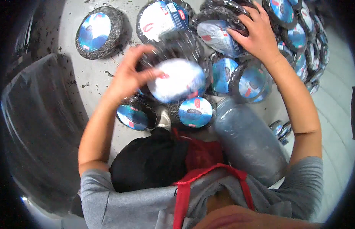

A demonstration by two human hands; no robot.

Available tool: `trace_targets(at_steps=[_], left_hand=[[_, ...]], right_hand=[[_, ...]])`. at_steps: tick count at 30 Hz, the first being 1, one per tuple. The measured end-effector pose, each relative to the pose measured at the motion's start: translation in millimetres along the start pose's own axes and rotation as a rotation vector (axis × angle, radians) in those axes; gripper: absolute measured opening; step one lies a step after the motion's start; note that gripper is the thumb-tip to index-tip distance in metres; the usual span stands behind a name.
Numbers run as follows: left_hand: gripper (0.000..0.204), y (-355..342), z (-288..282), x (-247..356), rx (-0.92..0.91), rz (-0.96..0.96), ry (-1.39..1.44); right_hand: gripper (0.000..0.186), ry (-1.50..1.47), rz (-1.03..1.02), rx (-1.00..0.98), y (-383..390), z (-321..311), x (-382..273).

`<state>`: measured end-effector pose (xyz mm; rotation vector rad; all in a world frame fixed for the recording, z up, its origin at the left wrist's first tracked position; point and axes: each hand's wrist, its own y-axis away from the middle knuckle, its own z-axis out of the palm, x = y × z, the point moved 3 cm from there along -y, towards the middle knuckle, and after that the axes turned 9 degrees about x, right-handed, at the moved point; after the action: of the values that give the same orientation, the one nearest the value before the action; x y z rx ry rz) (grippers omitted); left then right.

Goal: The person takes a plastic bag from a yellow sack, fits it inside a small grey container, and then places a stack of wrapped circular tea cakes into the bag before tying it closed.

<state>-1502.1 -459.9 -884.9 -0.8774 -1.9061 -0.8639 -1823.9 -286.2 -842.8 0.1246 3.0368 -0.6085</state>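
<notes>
Round black packs in shiny clear wrap, each with a blue and white disc label, fill the area before me. My left hand (129,76) grips the left edge of one round pack (177,80), thumb over its label; this pack is tilted and blurred by motion. At the upper right my right hand (259,36) is closed on the edge of another round pack (217,36). Its thumb presses near the label, and its fingers reach over the dark rim behind. What the packs contain cannot be made out.
Two more packs, a far-left pack (95,32) and a top pack (162,21), lie on the grey floor (84,72). A heap of packs (299,38) rises at the right. A translucent grey plastic bag or roll (248,137) lies beside my legs. Dark sheeting (40,126) stands left.
</notes>
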Motion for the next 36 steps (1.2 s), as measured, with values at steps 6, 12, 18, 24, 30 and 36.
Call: trace_targets(at_steps=[6,12,18,24,30,36], left_hand=[[0.098,-77,-26,-101,0.260,-0.449,0.708],[0.090,-90,35,-75,0.372,-0.589,1.030],[0.090,-64,10,-51,0.381,-0.291,1.234],[0.045,79,-14,113,-0.048,-0.085,1.455],[0.041,206,60,382,-0.628,0.306,0.718],[0.081,226,242,406,-0.319,0.434,-0.205]], right_hand=[[0.044,0.049,0.293,0.014,-4,-10,88],[0.017,0.141,0.044,-0.080,-72,37,-1],[0.031,0.034,0.155,0.169,-64,-34,-10],[0.033,0.000,0.325,0.165,-4,-377,-133],[0.038,-0.087,1.023,0.745,264,-677,-205],[0.048,-0.751,1.013,1.192,451,-722,-307]])
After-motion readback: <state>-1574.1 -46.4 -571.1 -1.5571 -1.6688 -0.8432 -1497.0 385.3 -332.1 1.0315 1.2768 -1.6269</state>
